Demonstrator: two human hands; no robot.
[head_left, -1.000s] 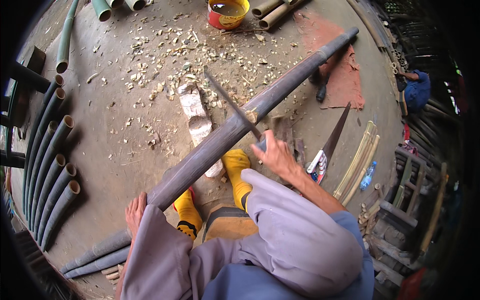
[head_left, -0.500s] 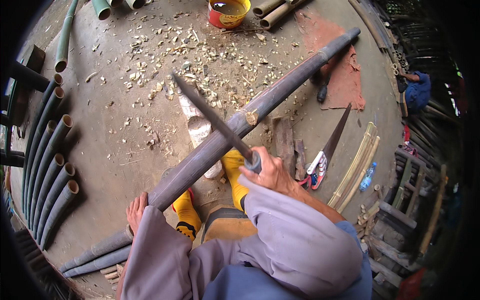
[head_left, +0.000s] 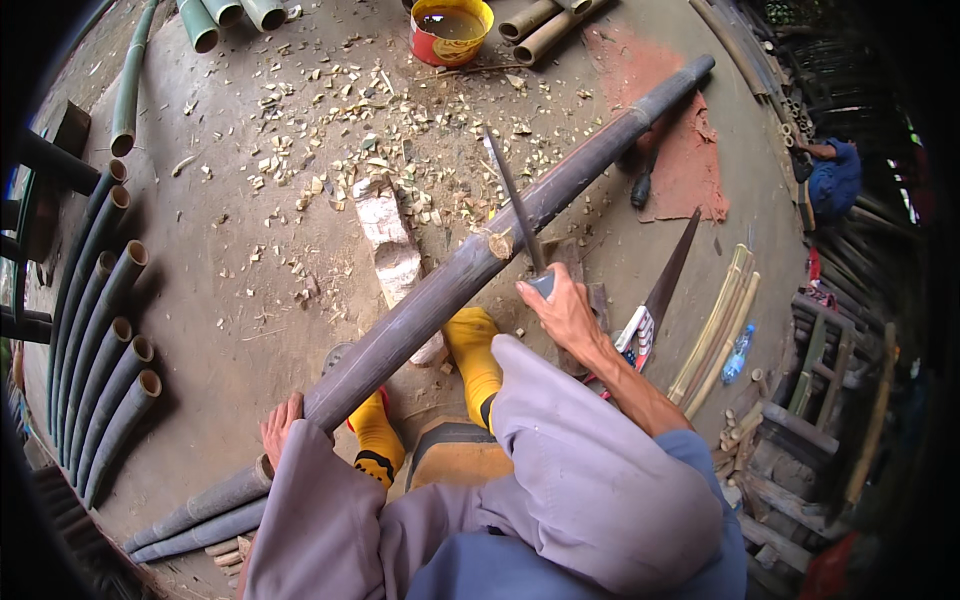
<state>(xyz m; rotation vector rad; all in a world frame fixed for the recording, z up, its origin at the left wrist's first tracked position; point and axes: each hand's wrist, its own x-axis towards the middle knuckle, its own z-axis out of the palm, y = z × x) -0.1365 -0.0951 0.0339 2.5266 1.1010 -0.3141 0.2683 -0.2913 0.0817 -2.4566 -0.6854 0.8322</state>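
Note:
A long dark bamboo pole point(head_left: 420, 315) slants from my lap up to the far right. A pale cut notch point(head_left: 500, 244) shows on its upper side near the middle. At the pole's near end, my left hand point(head_left: 281, 425) is closed on it, partly hidden by my trouser leg. My right hand point(head_left: 567, 315) grips the grey handle of a machete point(head_left: 516, 200), whose blade points away from me and crosses the pole just right of the notch. Under the pole lies a pale, hollowed wooden block point(head_left: 385, 240), between it and my yellow-socked feet point(head_left: 470, 355).
Pale chips point(head_left: 340, 130) litter the ground ahead. A handsaw point(head_left: 665, 285) lies right, near split bamboo strips point(head_left: 715, 335) and a plastic bottle point(head_left: 737, 355). Bamboo tubes point(head_left: 95, 370) line the left. A red-yellow bucket point(head_left: 450, 50) stands far off; another person point(head_left: 835, 180) is at right.
My right hand has moved right and slightly away from me. The machete blade, which slanted left across the pole, now stands steeper beside the notch. My left hand stays at the pole's end.

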